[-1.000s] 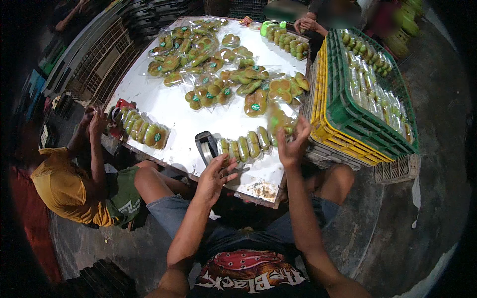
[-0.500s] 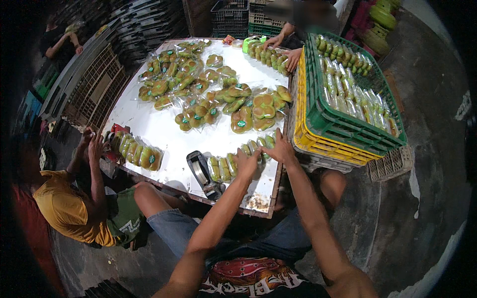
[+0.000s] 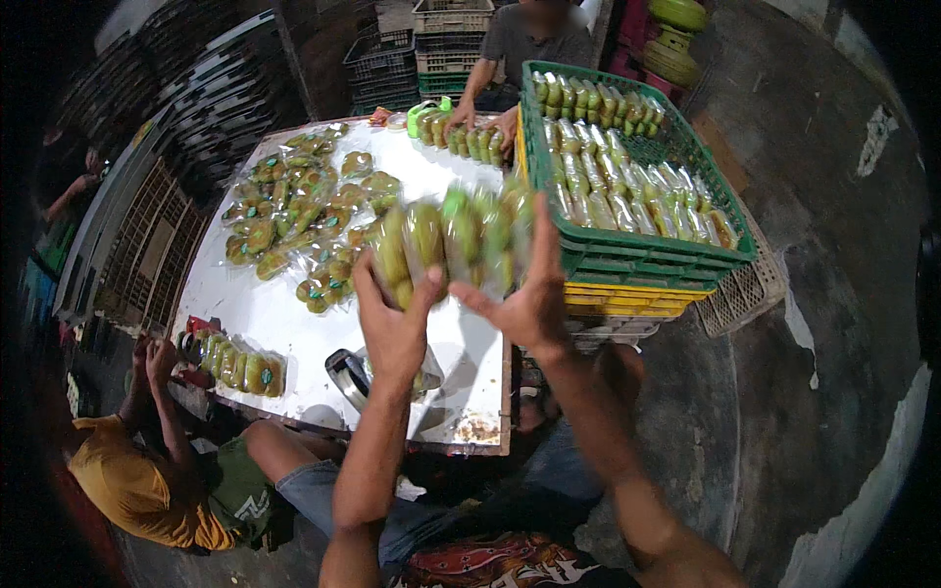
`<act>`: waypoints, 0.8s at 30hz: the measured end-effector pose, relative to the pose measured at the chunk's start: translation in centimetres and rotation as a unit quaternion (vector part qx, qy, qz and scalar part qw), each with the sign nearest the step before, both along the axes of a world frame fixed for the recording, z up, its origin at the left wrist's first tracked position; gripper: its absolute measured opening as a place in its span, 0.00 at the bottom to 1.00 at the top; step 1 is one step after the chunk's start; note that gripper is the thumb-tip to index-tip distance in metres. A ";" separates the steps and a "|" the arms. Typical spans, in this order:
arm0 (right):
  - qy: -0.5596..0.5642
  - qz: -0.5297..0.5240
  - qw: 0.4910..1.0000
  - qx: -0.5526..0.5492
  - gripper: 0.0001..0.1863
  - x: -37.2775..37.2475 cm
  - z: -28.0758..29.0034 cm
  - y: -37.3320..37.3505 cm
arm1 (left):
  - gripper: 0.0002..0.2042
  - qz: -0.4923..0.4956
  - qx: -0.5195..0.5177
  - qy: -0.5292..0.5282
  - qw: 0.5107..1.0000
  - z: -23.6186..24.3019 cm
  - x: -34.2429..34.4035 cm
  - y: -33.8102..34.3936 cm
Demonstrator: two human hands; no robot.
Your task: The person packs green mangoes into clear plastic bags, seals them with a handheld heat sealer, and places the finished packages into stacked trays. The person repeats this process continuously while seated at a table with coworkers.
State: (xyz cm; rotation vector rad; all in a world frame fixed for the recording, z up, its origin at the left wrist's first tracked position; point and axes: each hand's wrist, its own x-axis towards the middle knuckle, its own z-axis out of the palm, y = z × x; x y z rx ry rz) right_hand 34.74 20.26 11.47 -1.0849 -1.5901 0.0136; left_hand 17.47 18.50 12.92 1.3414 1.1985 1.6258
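A row of green-brown buns [image 3: 423, 235] in clear bags is up off the table, pressed together side by side and somewhat blurred. My left hand [image 3: 392, 328] grips its left end, thumb on the near side. At the right end my right hand [image 3: 529, 312] closes on the same row, its thumb pointing inward. Below my left hand a black tool [image 3: 345, 377], perhaps a tape dispenser, stands on the white table [image 3: 323, 338]. Another bagged bun [image 3: 431, 372] shows partly behind my left wrist.
A green crate [image 3: 637, 240] with rows of bagged buns tops a stack at right. Loose bagged buns [image 3: 294, 196] cover the table's far left. One co-worker [image 3: 147, 480] sits at left beside another bun row [image 3: 240, 367]; a person [image 3: 539, 49] across handles a further row [image 3: 461, 137].
Both my hands have lifted the row of bagged buns from the table's near edge, up and away from me. The view has shifted to the right. The person across still handles their row.
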 end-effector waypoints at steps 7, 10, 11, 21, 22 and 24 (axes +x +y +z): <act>-0.062 -0.155 0.956 0.243 0.58 13.8 15.6 9.0 | 0.47 -0.081 0.199 -0.022 0.976 12.0 11.6 12.8; -0.049 -0.198 0.973 0.111 0.45 22.0 18.4 12.6 | 0.42 -0.048 0.204 0.037 0.977 13.2 20.2 19.7; -0.025 -0.183 0.980 0.071 0.44 23.5 19.0 13.8 | 0.45 -0.085 0.184 0.018 0.979 13.1 22.0 21.9; -0.103 -0.257 0.935 -0.224 0.42 45.9 4.2 26.3 | 0.36 -0.310 0.038 0.325 0.893 4.2 36.7 29.8; -0.165 -0.242 0.898 -0.330 0.40 44.4 3.3 25.7 | 0.30 -0.310 0.039 0.463 0.830 4.1 36.0 29.9; -0.212 -0.217 0.839 -0.453 0.36 43.7 4.3 24.7 | 0.22 -0.283 0.067 0.598 0.747 5.0 36.8 29.4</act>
